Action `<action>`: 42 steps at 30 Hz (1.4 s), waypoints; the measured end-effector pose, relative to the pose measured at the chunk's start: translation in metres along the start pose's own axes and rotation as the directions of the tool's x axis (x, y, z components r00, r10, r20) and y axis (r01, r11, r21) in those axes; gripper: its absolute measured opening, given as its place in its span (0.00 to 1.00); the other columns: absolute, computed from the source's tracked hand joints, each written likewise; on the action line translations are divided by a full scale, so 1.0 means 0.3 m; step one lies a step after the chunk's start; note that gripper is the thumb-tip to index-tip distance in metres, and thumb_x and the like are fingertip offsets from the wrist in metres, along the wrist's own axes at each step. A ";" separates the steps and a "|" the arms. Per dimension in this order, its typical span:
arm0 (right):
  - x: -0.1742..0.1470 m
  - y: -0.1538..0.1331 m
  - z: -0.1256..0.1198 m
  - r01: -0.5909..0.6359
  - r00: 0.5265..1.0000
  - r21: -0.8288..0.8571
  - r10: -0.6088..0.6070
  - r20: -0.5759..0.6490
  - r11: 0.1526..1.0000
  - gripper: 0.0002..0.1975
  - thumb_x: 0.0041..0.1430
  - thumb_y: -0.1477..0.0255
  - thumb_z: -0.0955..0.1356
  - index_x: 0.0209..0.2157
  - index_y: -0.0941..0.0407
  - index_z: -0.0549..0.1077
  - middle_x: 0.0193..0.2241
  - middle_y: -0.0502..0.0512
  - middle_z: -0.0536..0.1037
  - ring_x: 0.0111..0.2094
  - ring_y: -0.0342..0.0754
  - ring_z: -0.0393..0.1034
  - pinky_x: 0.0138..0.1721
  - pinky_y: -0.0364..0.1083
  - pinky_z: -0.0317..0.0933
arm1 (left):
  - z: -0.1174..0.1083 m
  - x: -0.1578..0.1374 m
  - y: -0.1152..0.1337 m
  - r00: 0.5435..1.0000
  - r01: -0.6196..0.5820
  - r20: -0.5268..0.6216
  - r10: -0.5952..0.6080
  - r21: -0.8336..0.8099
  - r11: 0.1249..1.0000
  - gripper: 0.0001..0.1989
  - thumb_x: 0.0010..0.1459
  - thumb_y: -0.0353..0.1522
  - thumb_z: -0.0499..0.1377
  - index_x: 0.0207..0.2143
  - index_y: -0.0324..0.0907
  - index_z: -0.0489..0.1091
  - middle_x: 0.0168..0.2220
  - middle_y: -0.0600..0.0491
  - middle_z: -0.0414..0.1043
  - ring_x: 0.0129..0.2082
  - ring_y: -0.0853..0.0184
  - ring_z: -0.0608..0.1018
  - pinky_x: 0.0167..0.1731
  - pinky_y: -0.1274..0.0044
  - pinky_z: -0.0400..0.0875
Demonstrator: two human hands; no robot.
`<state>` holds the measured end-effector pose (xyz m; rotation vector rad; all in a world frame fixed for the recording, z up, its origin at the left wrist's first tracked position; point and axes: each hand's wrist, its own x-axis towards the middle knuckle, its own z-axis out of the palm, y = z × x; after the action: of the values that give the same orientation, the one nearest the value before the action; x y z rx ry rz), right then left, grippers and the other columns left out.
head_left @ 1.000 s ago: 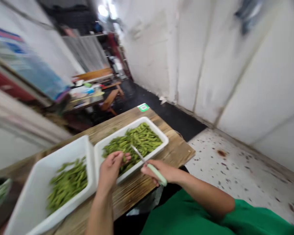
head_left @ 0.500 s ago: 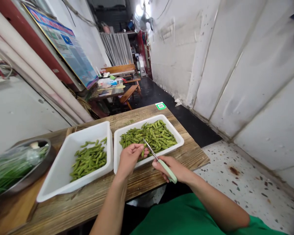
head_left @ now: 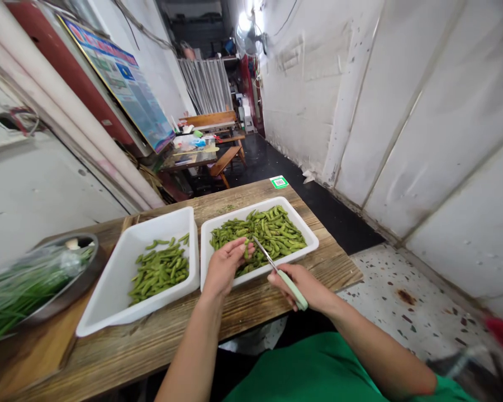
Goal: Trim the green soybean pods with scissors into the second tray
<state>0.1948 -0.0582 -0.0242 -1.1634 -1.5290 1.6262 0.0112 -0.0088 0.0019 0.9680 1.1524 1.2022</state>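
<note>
Over the near edge of the right white tray (head_left: 313, 244), my left hand (head_left: 225, 266) pinches a green soybean pod (head_left: 247, 249) between thumb and fingers. My right hand (head_left: 295, 285) is closed round the pale green handles of a pair of scissors (head_left: 292, 289). The scissor blades point up and left, with their tips just right of the held pod. Many green pods (head_left: 276, 229) fill the right tray below the hands. A deeper white tray (head_left: 104, 298) to the left holds a smaller heap of pods (head_left: 163, 271).
A metal bowl (head_left: 90, 273) with bagged green stalks (head_left: 25, 293) stands at the far left, beside a wooden board (head_left: 54, 346). A green QR card (head_left: 279, 182) lies at the wooden table's (head_left: 243, 312) far corner. Further back are a cluttered table (head_left: 188, 159) and a wooden stool (head_left: 225, 162).
The whole view has shifted slightly, so trays and hands appear a little further right. My left hand has lifted slightly with the pod, and the scissors stay close to it.
</note>
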 end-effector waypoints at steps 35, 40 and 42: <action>-0.007 -0.006 0.001 -0.046 0.999 0.237 0.045 0.009 0.970 0.24 0.47 0.49 0.65 0.30 0.57 0.63 0.17 0.42 0.63 0.12 0.35 0.58 0.10 0.36 0.56 | -0.172 -0.037 0.080 0.587 -0.357 -0.441 0.680 0.613 0.705 0.15 0.50 0.34 0.57 0.41 0.39 0.68 0.42 0.47 0.71 0.43 0.61 0.73 0.48 0.65 0.63; -0.006 0.012 -0.002 -0.075 0.997 0.224 0.071 0.028 0.972 0.24 0.48 0.49 0.65 0.33 0.57 0.64 0.17 0.43 0.63 0.12 0.36 0.58 0.11 0.35 0.55 | -0.256 -0.057 0.114 0.582 0.007 -0.205 0.787 0.969 0.247 0.15 0.50 0.35 0.56 0.39 0.39 0.73 0.52 0.42 0.64 0.53 0.47 0.61 0.51 0.56 0.48; -0.002 0.018 0.001 -0.081 0.996 0.216 0.074 0.040 0.973 0.24 0.48 0.49 0.65 0.33 0.57 0.64 0.17 0.42 0.63 0.12 0.35 0.57 0.10 0.35 0.54 | -0.208 -0.046 0.080 0.701 -0.006 -0.136 0.701 0.981 0.196 0.11 0.50 0.37 0.56 0.30 0.41 0.75 0.41 0.43 0.73 0.47 0.48 0.66 0.50 0.55 0.45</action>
<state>0.1955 -0.0596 -0.0294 -1.0938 -1.2998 1.8205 -0.0544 -0.0211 0.0161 2.0136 2.4202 1.1572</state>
